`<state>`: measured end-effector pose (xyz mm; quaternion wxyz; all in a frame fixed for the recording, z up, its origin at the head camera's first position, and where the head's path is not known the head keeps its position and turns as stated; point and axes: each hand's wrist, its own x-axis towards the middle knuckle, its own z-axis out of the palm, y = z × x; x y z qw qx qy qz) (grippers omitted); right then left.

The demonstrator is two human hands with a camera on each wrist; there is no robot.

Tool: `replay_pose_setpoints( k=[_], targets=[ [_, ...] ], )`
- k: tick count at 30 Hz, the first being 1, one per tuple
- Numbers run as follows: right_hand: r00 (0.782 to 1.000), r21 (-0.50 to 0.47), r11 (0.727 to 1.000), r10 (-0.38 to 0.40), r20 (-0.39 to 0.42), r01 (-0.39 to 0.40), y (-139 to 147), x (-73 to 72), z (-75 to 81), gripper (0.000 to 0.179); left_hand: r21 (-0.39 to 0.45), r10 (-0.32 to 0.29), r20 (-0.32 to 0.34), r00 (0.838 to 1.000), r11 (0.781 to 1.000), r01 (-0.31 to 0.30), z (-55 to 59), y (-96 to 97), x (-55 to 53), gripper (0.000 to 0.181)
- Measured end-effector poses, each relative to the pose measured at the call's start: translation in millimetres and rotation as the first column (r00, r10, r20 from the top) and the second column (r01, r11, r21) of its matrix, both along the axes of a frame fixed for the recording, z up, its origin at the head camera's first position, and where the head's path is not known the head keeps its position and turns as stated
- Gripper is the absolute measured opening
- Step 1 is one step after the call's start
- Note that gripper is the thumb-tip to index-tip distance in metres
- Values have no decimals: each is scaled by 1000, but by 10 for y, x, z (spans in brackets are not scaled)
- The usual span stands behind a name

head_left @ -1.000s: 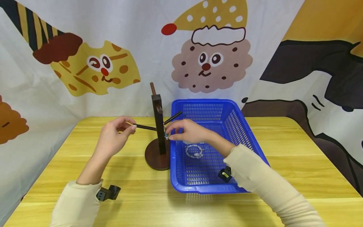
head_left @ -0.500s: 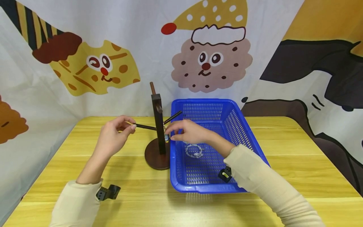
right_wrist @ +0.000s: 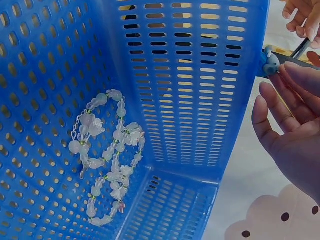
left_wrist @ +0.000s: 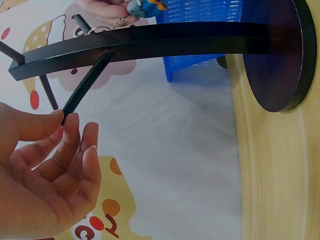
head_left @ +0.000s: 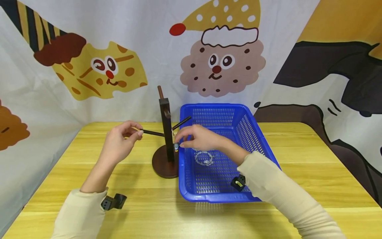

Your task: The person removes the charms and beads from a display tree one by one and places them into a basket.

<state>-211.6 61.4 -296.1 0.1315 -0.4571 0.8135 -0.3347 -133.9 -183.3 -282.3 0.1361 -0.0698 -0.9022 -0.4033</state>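
Observation:
My left hand (head_left: 122, 142) pinches the tip of the left peg (head_left: 153, 133) on a dark wooden stand (head_left: 168, 136). On the stand's other side, my right hand (head_left: 203, 137) has loosely bent fingers beside a keychain with a blue animal figurine (head_left: 176, 147). In the left wrist view, its ring (left_wrist: 97, 29) sits by the far peg (left_wrist: 81, 23), close to the post, and the blue figurine (left_wrist: 145, 7) hangs from a short chain. The right wrist view puts the thumb beside the figurine (right_wrist: 270, 63); a light touch is possible, but no grip shows.
A blue perforated basket (head_left: 223, 198) stands right of the stand, overlapping its round base (head_left: 161, 166) in view. Several pale beaded bracelets (right_wrist: 117, 135) with flower charms lie in it. The wooden table (head_left: 143, 205) meets a printed cloth (head_left: 161, 59) at the back.
The blue figurine has turned and dropped slightly, coming clear of the right fingertips. The right thumb has drawn a little to the right. My left hand stays on the peg.

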Motion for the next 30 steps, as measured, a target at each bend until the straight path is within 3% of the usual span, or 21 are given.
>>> replay_pose_setpoints(
  k=[30],
  targets=[
    [1000, -57, 998, 15, -4, -15, 206, 18, 234, 14, -1, -4, 12, 1000, 1000, 4, 3, -2, -8, 10]
  ],
)
